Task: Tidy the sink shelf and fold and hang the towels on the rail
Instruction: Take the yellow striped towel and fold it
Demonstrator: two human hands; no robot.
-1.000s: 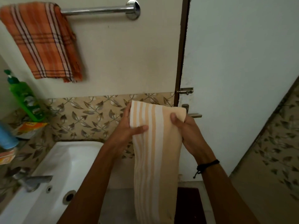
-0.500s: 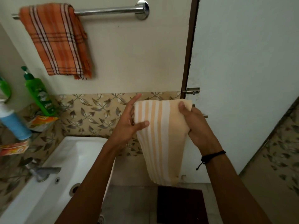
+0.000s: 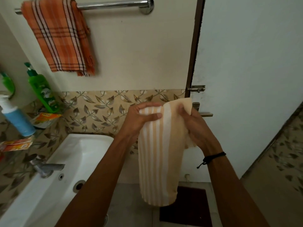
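A cream towel with white stripes hangs folded from both hands in front of the tiled wall. My left hand grips its top left corner, fingers curled over the edge. My right hand holds the top right edge, thumb on the front. An orange checked towel hangs over the left part of the chrome rail high on the wall. The glass sink shelf at the left carries a green pump bottle, a blue and white bottle and orange packets.
A white sink with a metal tap sits at the lower left. The door with a latch and handle stands to the right. A dark mat lies on the floor below the towel.
The hanging towel is shorter than a second ago, its lower end having come up into a fold. My left hand has closed tighter over the top corner. The view has shifted left.
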